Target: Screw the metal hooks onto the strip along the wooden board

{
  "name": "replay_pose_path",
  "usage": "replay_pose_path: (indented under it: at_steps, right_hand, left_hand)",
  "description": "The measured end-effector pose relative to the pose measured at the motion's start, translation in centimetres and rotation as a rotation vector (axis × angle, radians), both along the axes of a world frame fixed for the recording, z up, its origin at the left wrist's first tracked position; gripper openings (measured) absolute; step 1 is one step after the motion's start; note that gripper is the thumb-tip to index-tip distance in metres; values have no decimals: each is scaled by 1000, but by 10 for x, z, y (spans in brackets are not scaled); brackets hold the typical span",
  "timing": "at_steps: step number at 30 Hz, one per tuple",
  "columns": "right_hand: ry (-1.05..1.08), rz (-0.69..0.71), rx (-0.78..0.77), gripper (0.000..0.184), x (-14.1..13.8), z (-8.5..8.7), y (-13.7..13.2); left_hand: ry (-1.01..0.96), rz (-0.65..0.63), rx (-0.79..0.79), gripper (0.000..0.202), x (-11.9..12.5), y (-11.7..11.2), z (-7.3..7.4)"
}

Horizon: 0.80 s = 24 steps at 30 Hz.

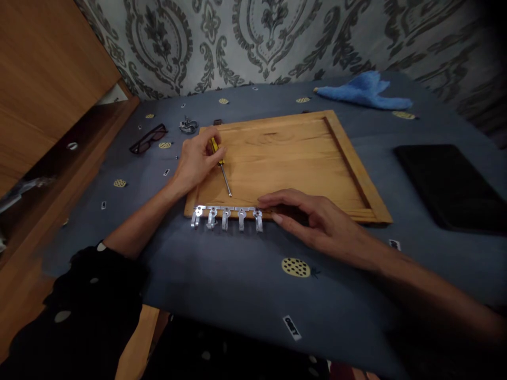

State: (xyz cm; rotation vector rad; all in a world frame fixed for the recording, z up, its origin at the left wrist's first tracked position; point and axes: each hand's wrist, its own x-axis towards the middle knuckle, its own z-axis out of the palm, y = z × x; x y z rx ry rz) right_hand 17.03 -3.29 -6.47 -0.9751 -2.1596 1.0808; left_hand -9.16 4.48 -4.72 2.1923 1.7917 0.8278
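Plainly, wood, metal and cloth made up the scene: a shallow wooden tray [301, 148] with a raised, squared rim and swirling grain lay flat on a blue-grey cloth [245, 295] printed with yellow pineapples. A bright metal hook rail [226, 212] sat along its near rim, at between seven and eight o'clock from the tray's centre. Soft blue plush [362, 92] lay at about half past one, a smooth black slab [455, 187] with rounded corners at three o'clock, and dark-framed glasses [148, 139] between nine and ten, past a small heap of metal pieces [188, 125] at ten.

The person's left hand [200, 158] grasped a screwdriver [216, 150] by its handle between thumb and fingers, over the tray's left side. The tool's tip pointed towards five o'clock, above the tray floor and apart from the rail. From that hand the rail lay at five o'clock; from the right hand [311, 216], at nine. The right hand was loose, its fingers stretched out and no object visible in its grasp; its fingertips were just beside the rail's end, though contact could not be told.

The screwdriver had a yellow handle with dark markings and a slim metal shaft. The rail carried five curved, shiny hooks, hanging over the tray's near edge.
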Motion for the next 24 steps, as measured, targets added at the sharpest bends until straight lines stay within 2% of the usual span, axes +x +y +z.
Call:
replay_pose_path:
  at_steps: [3, 6, 9, 11, 15, 19, 24]
  right_hand:
    - [-5, 4, 6, 27, 0, 1, 0]
    - [-6, 8, 17, 26, 0, 1, 0]
    - [0, 6, 16, 26, 0, 1, 0]
    - [9, 6, 9, 26, -1, 0, 0]
    - [19, 6, 3, 26, -1, -1, 0]
    - [35, 25, -17, 28, 0, -2, 0]
    - [71, 33, -40, 26, 0, -4, 0]
  left_hand:
    - [-85, -15, -24, 21, 0, 0, -2]
    - [-186, -44, -71, 41, 1, 0, 0]
    - [-290, -30, -84, 55, 3, -1, 8]
    - [-386, -13, -74, 58, 6, -5, 19]
    - [-555, -91, -1, 48, 17, -22, 50]
    - [-549, -225, 118, 37, 33, -43, 78]
    - [-439, -361, 255, 31, 53, -66, 90]
